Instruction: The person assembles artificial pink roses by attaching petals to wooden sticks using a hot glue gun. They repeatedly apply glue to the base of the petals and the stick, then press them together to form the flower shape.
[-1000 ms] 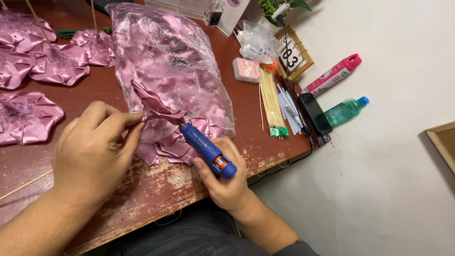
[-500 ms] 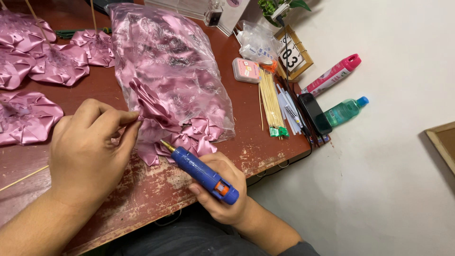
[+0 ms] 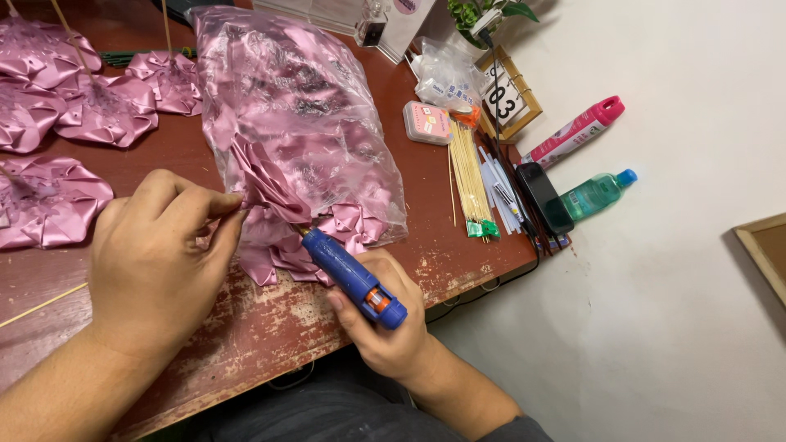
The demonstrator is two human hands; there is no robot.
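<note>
Pink satin petal (image 3: 266, 182) sits pinched between the left hand's (image 3: 151, 262) fingertips above the table edge (image 3: 270, 327). Right hand (image 3: 385, 315) wraps the blue glue gun (image 3: 352, 277), nozzle touching it. Finished flowers (image 3: 106, 110) lie left; many petals remain bagged (image 3: 303, 123).

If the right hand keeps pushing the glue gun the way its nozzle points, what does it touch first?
Most likely the folded pink satin petal pinched by the left hand; the blue glue gun in the right hand has its nozzle almost against it.
</note>
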